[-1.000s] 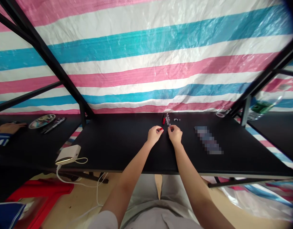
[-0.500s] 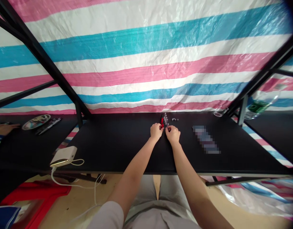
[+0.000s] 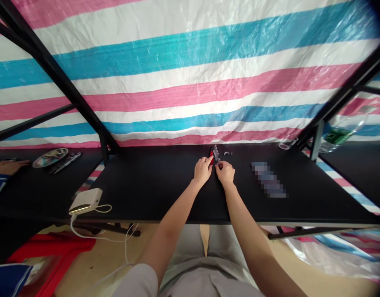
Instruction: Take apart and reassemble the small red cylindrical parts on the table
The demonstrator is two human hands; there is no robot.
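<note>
Both my hands rest on the black table (image 3: 153, 185) near its far edge. My left hand (image 3: 202, 170) has its fingers curled around a small red piece (image 3: 211, 158) at its fingertips. My right hand (image 3: 225, 173) is closed in a pinch on a tiny clear item that I cannot make out. Just beyond the fingers stands a cluster of small clear vials (image 3: 216, 153). A short row of tiny dark caps (image 3: 228, 154) lies to their right.
A blurred flat object (image 3: 268, 184) lies right of my hands. A white power bank with cable (image 3: 85, 200) sits at the table's left front corner. Another person's hand (image 3: 6, 167), a metal tray (image 3: 50, 157) and pens (image 3: 67, 161) occupy the left table. A glass (image 3: 288, 143) stands far right.
My hands moved closer together and a little toward the vials; the left hand's red piece now sits beside the cluster. The view shifted slightly.
</note>
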